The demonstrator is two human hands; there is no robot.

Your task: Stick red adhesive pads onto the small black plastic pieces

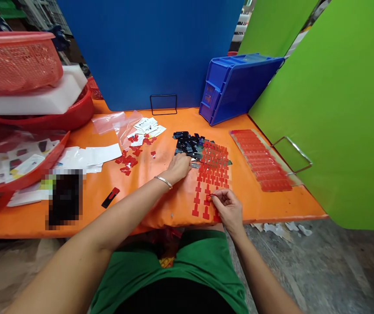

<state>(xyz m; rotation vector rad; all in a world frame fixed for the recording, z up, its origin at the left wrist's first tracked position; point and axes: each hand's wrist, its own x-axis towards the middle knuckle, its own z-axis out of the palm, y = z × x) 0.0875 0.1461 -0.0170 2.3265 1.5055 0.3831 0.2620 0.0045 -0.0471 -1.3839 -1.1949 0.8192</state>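
My left hand (179, 167) reaches to the near edge of a heap of black strips (188, 143), its fingers curled down and close together. What lies under those fingertips is hidden. Over the lower part of a sheet of red T-shaped stickers (211, 174), my right hand (229, 210) is closed in a pinch between thumb and forefinger. A small red sticker (211, 197) shows at its fingertips. The sheet's upper end runs against the black heap. Left of my left forearm lies one black strip with a red sticker (110, 197) on it.
Loose red pieces (128, 162) and small white cards (147, 126) lie left of the heap. A second red sheet (260, 160) is at the right, near a green panel (337, 109). A blue bin (239, 87) stands behind; red baskets (20, 61) crowd the left.
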